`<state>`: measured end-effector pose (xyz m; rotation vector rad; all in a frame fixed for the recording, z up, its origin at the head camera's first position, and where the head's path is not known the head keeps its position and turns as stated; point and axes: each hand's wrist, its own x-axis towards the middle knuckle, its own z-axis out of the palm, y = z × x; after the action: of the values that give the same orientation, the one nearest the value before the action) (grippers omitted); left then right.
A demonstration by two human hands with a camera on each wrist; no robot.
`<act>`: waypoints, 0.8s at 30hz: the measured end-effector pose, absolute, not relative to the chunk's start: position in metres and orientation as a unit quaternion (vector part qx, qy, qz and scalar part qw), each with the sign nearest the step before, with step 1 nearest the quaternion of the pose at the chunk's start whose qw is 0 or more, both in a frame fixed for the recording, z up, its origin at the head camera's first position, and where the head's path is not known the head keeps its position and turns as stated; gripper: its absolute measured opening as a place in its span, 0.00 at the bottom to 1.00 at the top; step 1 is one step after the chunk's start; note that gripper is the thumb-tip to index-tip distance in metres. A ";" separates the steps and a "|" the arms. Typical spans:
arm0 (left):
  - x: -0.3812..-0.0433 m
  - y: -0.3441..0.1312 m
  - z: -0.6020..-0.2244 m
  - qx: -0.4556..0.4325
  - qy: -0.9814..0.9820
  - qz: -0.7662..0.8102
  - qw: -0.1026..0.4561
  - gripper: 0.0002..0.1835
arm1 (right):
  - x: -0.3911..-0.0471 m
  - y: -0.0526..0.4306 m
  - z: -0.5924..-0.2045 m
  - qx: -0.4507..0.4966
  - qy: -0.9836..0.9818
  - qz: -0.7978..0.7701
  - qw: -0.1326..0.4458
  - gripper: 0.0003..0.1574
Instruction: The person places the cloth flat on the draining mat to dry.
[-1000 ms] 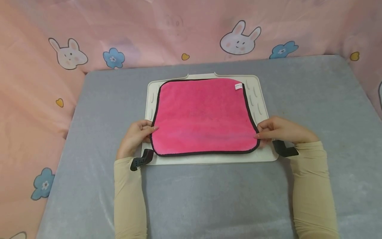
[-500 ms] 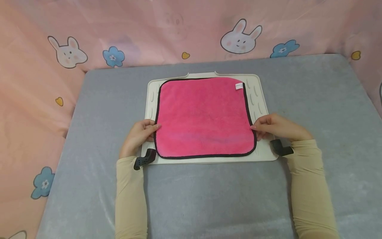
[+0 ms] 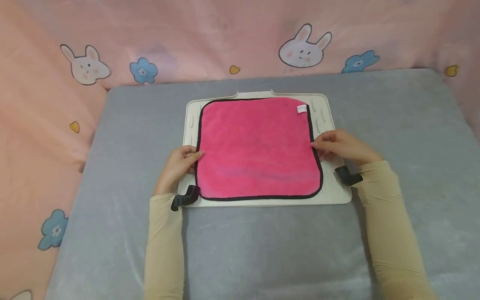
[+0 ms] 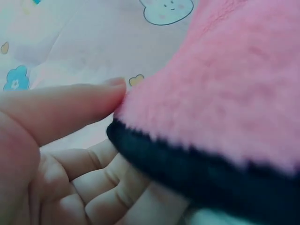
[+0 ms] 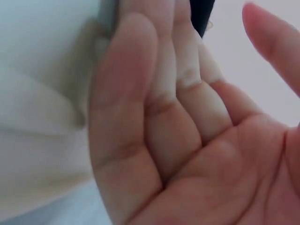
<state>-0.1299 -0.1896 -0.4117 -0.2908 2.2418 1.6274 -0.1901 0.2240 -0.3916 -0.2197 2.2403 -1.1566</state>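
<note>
A pink plush towel [image 3: 258, 146] with black edging and a white tag [image 3: 301, 108] lies spread flat over a white ribbed tray [image 3: 337, 187]. My left hand [image 3: 179, 164] holds the towel's left edge, thumb on top and fingers underneath. In the left wrist view, the thumb [image 4: 75, 105] presses the pink pile just above the black edging [image 4: 187, 168]. At the towel's right edge is my right hand [image 3: 339, 146], its thumb tip overlapping the edging. The right wrist view shows that thumb [image 5: 274, 40] apart from the extended fingers [image 5: 164, 103], with dark edging behind them.
A grey cloth-covered table [image 3: 262, 250] bears the tray. Behind and to the left hangs a pink curtain [image 3: 202, 37] printed with rabbits and flowers. Black wrist mounts [image 3: 185, 198] stick out from both beige sleeves [image 3: 165, 246].
My right hand has moved up along the towel's right edge and inward. My left hand has shifted slightly right and up. The towel's near part has moved slightly right on its left side.
</note>
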 end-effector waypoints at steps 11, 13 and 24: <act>-0.157 -0.180 -0.405 -0.080 0.827 0.540 0.137 0.12 | -0.234 0.200 -0.391 -0.044 0.898 -0.405 0.167 0.18; -0.157 -0.180 -0.404 -0.080 0.828 0.538 0.136 0.12 | -0.235 0.199 -0.391 -0.045 0.903 -0.402 0.146 0.16; -0.149 -0.187 -0.407 -0.100 0.819 0.546 0.147 0.12 | -0.233 0.198 -0.386 -0.050 0.905 -0.419 0.059 0.16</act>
<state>-0.1489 -0.1873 -0.4067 -0.2889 2.3560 1.5699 -0.2327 0.1984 -0.3858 -0.1515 2.7394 -1.2683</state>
